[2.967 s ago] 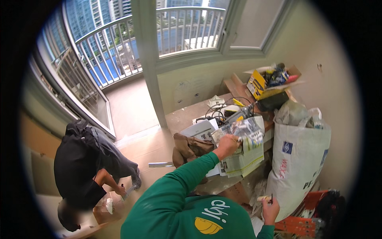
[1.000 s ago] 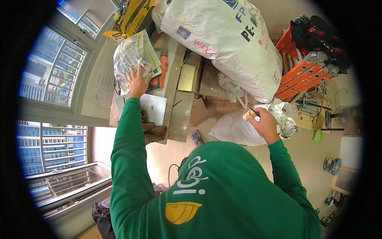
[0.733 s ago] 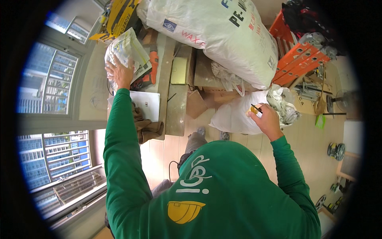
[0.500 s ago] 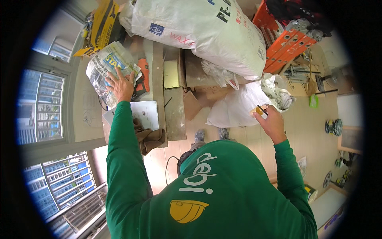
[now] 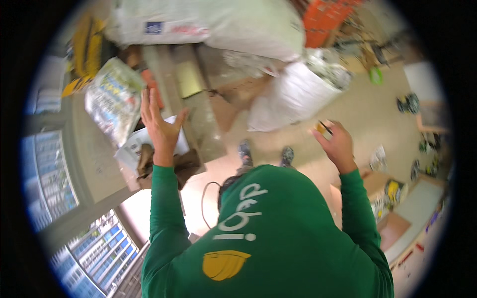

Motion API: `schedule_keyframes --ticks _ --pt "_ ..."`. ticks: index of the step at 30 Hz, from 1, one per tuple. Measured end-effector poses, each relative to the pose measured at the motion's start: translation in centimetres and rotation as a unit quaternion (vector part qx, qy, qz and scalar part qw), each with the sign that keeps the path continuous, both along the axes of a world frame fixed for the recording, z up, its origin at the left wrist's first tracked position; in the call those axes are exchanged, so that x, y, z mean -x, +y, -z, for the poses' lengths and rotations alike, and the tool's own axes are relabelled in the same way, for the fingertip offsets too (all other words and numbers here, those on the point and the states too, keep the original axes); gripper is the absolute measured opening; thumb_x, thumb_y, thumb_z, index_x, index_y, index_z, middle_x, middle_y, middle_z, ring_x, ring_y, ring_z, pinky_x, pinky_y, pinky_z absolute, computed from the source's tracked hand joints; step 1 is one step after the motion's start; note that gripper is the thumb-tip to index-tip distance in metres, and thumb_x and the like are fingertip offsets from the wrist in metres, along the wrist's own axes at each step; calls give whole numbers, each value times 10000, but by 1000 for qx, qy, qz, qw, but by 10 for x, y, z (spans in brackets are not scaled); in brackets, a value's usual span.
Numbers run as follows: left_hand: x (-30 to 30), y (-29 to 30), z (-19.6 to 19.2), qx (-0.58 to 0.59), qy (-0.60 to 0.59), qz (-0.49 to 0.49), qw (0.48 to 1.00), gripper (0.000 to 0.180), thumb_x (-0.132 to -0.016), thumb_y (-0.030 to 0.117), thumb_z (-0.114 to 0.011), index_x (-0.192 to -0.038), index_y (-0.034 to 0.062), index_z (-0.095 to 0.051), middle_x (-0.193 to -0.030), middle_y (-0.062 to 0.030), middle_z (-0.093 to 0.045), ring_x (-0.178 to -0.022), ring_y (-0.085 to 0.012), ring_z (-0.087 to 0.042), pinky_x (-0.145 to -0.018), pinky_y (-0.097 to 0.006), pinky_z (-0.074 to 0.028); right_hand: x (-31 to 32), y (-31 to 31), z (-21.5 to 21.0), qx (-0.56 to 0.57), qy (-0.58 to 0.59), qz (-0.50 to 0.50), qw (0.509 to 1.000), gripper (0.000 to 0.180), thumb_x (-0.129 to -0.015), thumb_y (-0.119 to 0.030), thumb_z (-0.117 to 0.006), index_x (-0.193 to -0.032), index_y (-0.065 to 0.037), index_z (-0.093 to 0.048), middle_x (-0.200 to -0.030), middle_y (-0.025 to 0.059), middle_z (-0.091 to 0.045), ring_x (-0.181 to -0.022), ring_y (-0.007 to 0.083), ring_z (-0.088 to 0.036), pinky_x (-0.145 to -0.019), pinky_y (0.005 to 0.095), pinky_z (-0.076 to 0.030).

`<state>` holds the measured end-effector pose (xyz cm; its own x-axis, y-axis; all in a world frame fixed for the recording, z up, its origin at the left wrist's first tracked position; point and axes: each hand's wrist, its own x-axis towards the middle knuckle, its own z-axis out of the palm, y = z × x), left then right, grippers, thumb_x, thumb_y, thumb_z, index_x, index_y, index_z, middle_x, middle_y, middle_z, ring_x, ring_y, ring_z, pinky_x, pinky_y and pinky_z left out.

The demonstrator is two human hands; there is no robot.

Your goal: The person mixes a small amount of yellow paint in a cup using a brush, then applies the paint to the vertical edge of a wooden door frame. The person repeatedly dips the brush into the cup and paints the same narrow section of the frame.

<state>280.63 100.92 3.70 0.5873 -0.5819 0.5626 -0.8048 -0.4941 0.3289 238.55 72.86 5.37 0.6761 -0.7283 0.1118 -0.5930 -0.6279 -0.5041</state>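
Note:
My left hand is raised above the worktop with its fingers spread, holding nothing. Beside it lies a crumpled white printed plastic bag. An orange-handled tool shows partly behind my fingers. Below the hand are white paper sheets and a bunched brown cloth. Out to the right, over the floor, my right hand pinches a small yellow piece together with a thin black pen-like stick. Blur hides exactly what these two are.
A big white sack lies across the far side. Another white sack, stuffed with wrapping, stands on the floor. An orange ladder leans behind. Windows line the left; an open cardboard box sits at right.
My left hand has lifted off the white plastic bag and come back toward me, above the papers. My right hand keeps its hold. The whole view has shifted and turned.

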Motion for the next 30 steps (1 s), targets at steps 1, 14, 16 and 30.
schedule_keyframes --ticks 1,14,16,30 --pt "31 -21 13 27 14 74 997 1040 -740 375 -982 -1600 54 -494 -1622 -206 -515 -1522 -452 -422 -1245 -564 -356 4 1 -3 5 3 4 1000 364 -910 -391 -843 -1036 -61 -758 -1022 145 -745 -904 360 -735 -790 442 -579" --pt "395 -255 6 13 244 518 820 645 -759 187 -927 -1359 87 -715 -1258 -136 -745 -1343 -396 -585 -1123 -502 -452 164 -21 -56 -34 -49 101 993 406 -878 -414 -867 -1103 -85 -792 -1063 135 -747 -911 336 -750 -802 426 -594" --pt "430 -274 10 24 264 533 804 610 -762 168 -920 -1332 78 -722 -1262 -130 -746 -1335 -385 -592 -1117 -492 -455 201 -29 -62 -20 -49 113 992 432 -880 -427 -863 -1140 -91 -781 -1065 128 -744 -908 332 -751 -797 426 -594" --pt "637 -412 -16 15 260 653 711 513 -812 182 -926 -1283 91 -744 -1261 -84 -748 -1295 -357 -597 -1078 -488 -476 419 -93 -89 15 -167 319 933 269 -991 -337 -748 -1025 -72 -784 -950 138 -745 -842 358 -723 -757 459 -568"
